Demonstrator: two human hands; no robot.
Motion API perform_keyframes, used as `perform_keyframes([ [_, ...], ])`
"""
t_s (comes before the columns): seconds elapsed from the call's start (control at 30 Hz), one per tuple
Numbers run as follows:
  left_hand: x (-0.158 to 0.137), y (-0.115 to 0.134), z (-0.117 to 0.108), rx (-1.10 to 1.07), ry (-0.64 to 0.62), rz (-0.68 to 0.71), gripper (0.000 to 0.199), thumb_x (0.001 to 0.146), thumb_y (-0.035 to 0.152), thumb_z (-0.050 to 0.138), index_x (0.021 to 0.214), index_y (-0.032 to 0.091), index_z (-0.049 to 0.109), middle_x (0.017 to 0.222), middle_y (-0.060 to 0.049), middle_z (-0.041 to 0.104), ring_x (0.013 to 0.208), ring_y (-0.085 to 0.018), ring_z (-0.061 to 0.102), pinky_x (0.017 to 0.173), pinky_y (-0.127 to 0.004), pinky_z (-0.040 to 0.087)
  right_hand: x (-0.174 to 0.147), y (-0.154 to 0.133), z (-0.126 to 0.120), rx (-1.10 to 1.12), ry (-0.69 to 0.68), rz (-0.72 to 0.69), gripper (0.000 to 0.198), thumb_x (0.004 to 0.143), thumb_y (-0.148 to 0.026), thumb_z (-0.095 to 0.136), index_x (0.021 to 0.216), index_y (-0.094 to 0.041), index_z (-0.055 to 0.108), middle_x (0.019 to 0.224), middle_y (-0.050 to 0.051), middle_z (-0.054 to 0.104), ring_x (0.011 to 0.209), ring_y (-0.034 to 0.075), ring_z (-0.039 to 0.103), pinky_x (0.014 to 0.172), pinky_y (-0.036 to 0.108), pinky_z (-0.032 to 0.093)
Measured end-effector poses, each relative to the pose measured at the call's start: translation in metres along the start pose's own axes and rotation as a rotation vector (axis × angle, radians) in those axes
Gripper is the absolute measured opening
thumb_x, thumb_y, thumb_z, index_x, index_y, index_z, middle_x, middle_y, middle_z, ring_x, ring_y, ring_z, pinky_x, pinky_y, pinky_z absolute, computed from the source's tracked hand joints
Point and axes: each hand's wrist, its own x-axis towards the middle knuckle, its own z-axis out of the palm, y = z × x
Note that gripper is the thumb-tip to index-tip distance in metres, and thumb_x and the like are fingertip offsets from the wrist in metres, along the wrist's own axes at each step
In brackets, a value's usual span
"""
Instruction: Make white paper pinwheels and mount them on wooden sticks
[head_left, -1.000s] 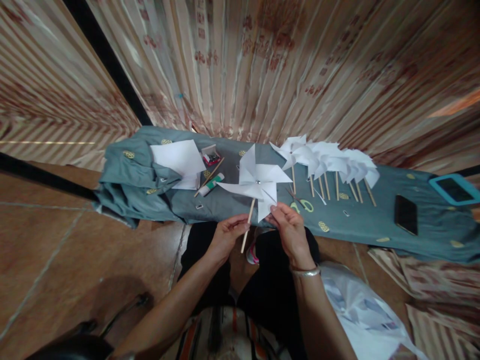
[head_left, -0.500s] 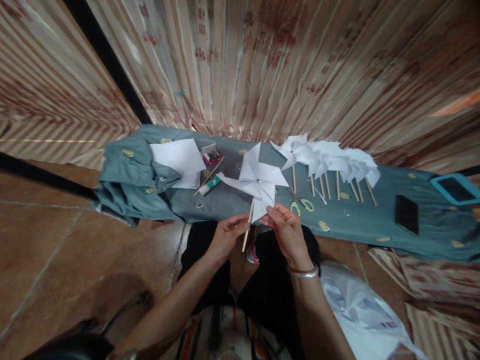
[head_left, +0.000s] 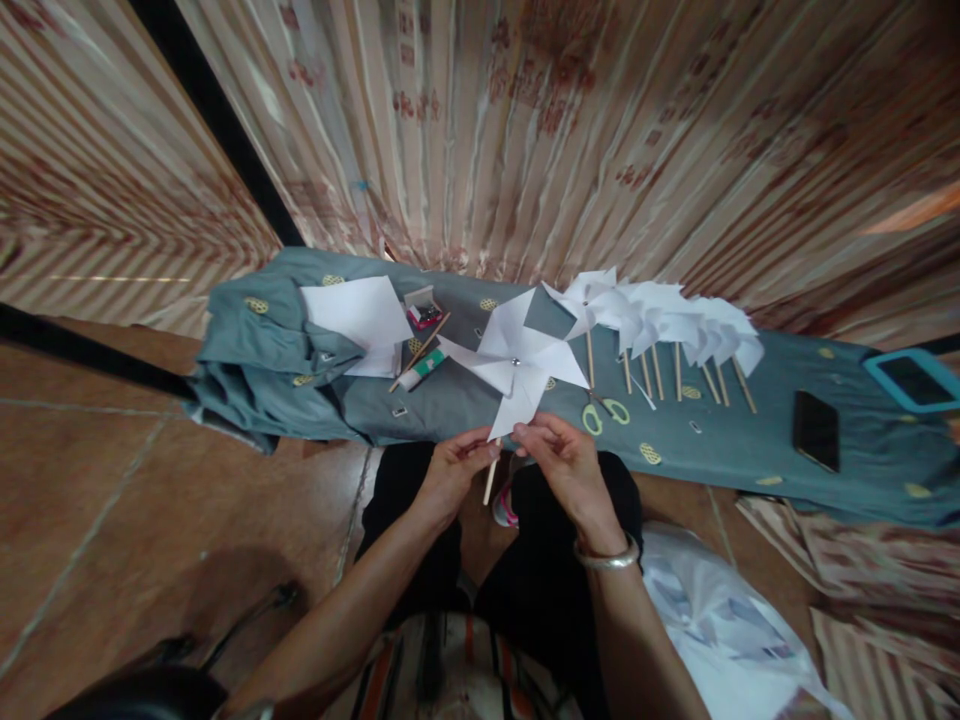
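The white pinwheel [head_left: 516, 362] has been turned on its stick [head_left: 491, 484] since the earlier frame. Left of the green-handled scissors [head_left: 596, 399], the stick is pinched by the left hand [head_left: 452, 468]; the right hand [head_left: 568, 462] is curled at the lowest blade [head_left: 516, 405], pinching uncertain.

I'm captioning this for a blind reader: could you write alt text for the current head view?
A person's left hand holds a white paper pinwheel by its stick, the right hand at its lower blade. More pinwheels, scissors, paper sheets and a phone lie on a patterned cloth.
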Motion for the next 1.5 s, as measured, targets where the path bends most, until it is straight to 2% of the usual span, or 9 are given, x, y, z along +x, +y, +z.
perform_keyframes([
  [0.13, 0.0, 0.0, -0.003, -0.01, 0.038, 0.004, 0.038, 0.052, 0.031, 0.09, 0.086, 0.018, 0.079, 0.078, -0.004, 0.076, 0.073, -0.015, 0.065, 0.079, -0.029, 0.048, -0.002, -0.002, -0.022, -0.167, 0.206, -0.103, 0.031, 0.079, -0.051, 0.069, 0.086, -0.02, 0.071, 0.07, 0.003, 0.072, 0.063, 0.017, 0.063, 0.061, 0.029, 0.049],
  [0.3, -0.002, -0.001, -0.006, -0.009, 0.022, 0.004, 0.037, 0.052, 0.031, 0.09, 0.085, 0.018, 0.079, 0.075, -0.004, 0.076, 0.073, -0.015, 0.064, 0.077, -0.028, 0.048, 0.02, -0.01, -0.054, -0.355, 0.538, -0.327, 0.034, 0.081, -0.048, 0.066, 0.097, -0.019, 0.072, 0.089, 0.007, 0.074, 0.079, 0.02, 0.066, 0.078, 0.036, 0.051],
  [0.37, -0.003, -0.001, -0.006, -0.011, 0.018, -0.003, 0.037, 0.052, 0.031, 0.09, 0.085, 0.018, 0.079, 0.076, -0.004, 0.076, 0.073, -0.014, 0.064, 0.077, -0.027, 0.047, 0.035, -0.012, -0.061, -0.371, 0.521, -0.368, 0.036, 0.079, -0.047, 0.068, 0.1, -0.019, 0.072, 0.097, 0.009, 0.074, 0.087, 0.022, 0.067, 0.085, 0.039, 0.051],
  [0.43, -0.003, -0.001, -0.006, -0.006, 0.012, -0.006, 0.037, 0.053, 0.03, 0.09, 0.086, 0.017, 0.079, 0.078, -0.004, 0.076, 0.073, -0.014, 0.064, 0.077, -0.027, 0.048, 0.049, -0.012, -0.062, -0.242, 0.425, -0.352, 0.04, 0.075, -0.048, 0.071, 0.102, -0.018, 0.071, 0.099, 0.01, 0.074, 0.09, 0.023, 0.068, 0.086, 0.041, 0.052],
  [0.6, -0.005, 0.0, -0.004, 0.006, -0.006, 0.0, 0.036, 0.055, 0.03, 0.089, 0.087, 0.017, 0.079, 0.081, -0.004, 0.077, 0.074, -0.015, 0.065, 0.078, -0.028, 0.048, 0.066, -0.006, -0.055, -0.083, 0.348, -0.234, 0.043, 0.063, -0.046, 0.079, 0.094, -0.018, 0.072, 0.083, 0.006, 0.075, 0.078, 0.021, 0.068, 0.079, 0.039, 0.053],
  [0.83, -0.004, 0.004, -0.002, 0.004, -0.02, 0.017, 0.034, 0.056, 0.027, 0.088, 0.087, 0.017, 0.079, 0.086, -0.006, 0.077, 0.081, -0.017, 0.067, 0.085, -0.03, 0.048, 0.052, -0.003, -0.044, 0.03, 0.35, -0.146, 0.035, 0.058, -0.04, 0.081, 0.085, -0.019, 0.073, 0.073, 0.002, 0.074, 0.07, 0.018, 0.066, 0.072, 0.034, 0.052],
  [1.1, -0.001, 0.002, -0.001, -0.023, -0.02, 0.022, 0.035, 0.056, 0.024, 0.087, 0.089, 0.017, 0.079, 0.084, -0.006, 0.077, 0.078, -0.017, 0.067, 0.082, -0.03, 0.049, 0.039, 0.001, -0.037, 0.081, 0.321, -0.104, 0.034, 0.058, -0.043, 0.082, 0.082, -0.021, 0.073, 0.071, 0.002, 0.073, 0.065, 0.016, 0.063, 0.064, 0.031, 0.048],
  [1.23, 0.0, 0.002, -0.001, -0.026, -0.019, 0.017, 0.035, 0.055, 0.024, 0.088, 0.088, 0.017, 0.078, 0.083, -0.006, 0.077, 0.077, -0.016, 0.067, 0.081, -0.029, 0.049, 0.035, 0.003, -0.032, 0.09, 0.328, -0.055, 0.032, 0.057, -0.043, 0.082, 0.076, -0.02, 0.073, 0.063, -0.001, 0.069, 0.055, 0.012, 0.055, 0.055, 0.027, 0.042],
  [1.5, 0.0, 0.001, -0.003, -0.017, -0.011, 0.021, 0.036, 0.057, 0.025, 0.088, 0.09, 0.017, 0.078, 0.08, -0.005, 0.076, 0.075, -0.015, 0.066, 0.08, -0.028, 0.048, 0.026, 0.006, -0.021, 0.114, 0.271, -0.031, 0.032, 0.062, -0.049, 0.079, 0.07, -0.02, 0.071, 0.055, -0.003, 0.061, 0.052, 0.011, 0.05, 0.054, 0.026, 0.04],
])
